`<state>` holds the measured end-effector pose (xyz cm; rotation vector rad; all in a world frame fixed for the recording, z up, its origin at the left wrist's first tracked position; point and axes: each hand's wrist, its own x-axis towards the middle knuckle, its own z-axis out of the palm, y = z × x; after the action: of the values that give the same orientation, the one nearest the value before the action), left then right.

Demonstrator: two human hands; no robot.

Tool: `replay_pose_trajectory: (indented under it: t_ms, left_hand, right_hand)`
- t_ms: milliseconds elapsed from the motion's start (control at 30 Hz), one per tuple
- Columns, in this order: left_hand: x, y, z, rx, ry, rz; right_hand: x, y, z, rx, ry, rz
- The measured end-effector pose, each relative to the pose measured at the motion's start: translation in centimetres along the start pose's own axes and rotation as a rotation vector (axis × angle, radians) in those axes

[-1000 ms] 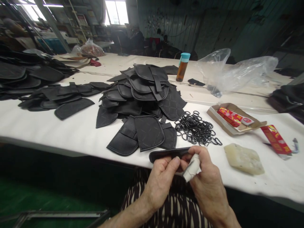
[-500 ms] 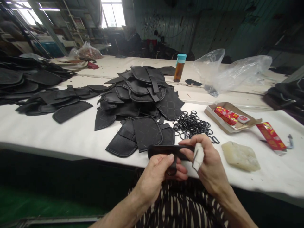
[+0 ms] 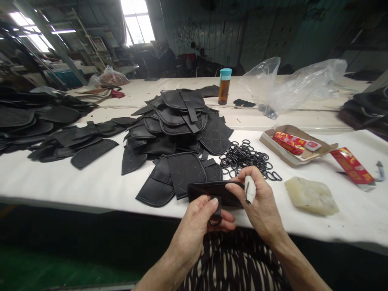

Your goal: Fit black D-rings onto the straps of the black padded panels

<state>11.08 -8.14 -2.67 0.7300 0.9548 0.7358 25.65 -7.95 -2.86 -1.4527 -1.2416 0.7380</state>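
Observation:
My left hand point(image 3: 203, 220) pinches a short black strap with a ring point(image 3: 215, 213) that hangs from a black leather piece point(image 3: 212, 190) at the table's front edge. My right hand point(image 3: 257, 198) grips the right end of that piece and also holds a small white tube point(image 3: 250, 188) between its fingers. Just behind the hands lie flat black leather pieces point(image 3: 182, 174) and a big heap of them point(image 3: 182, 117). A pile of black rings point(image 3: 247, 158) sits behind my right hand.
A pale waxy block point(image 3: 311, 195) lies right of my hands. Further right are a cardboard tray with red packets point(image 3: 295, 144) and a loose red packet point(image 3: 351, 165). An amber bottle with a blue cap point(image 3: 224, 86) and clear plastic bags point(image 3: 291, 87) stand behind. More black pieces point(image 3: 60, 133) cover the left side.
The black piece has turned flatter towards me, and its strap with the ring now shows under my left thumb. My right hand has lifted slightly, with the white tube turned upright.

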Motion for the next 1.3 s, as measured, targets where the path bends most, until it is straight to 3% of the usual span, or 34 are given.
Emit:
replay_pose_trajectory:
  t_ms: [200,1300]
  left_hand:
    - [0.20,0.24,-0.07,-0.032,0.029,-0.053]
    - [0.15,0.40,-0.02,0.021,0.038,-0.006]
  right_hand:
    - [0.17,-0.24,-0.02,0.014,-0.014,0.000]
    - [0.74,-0.45,-0.07,0.116,-0.048,0.024]
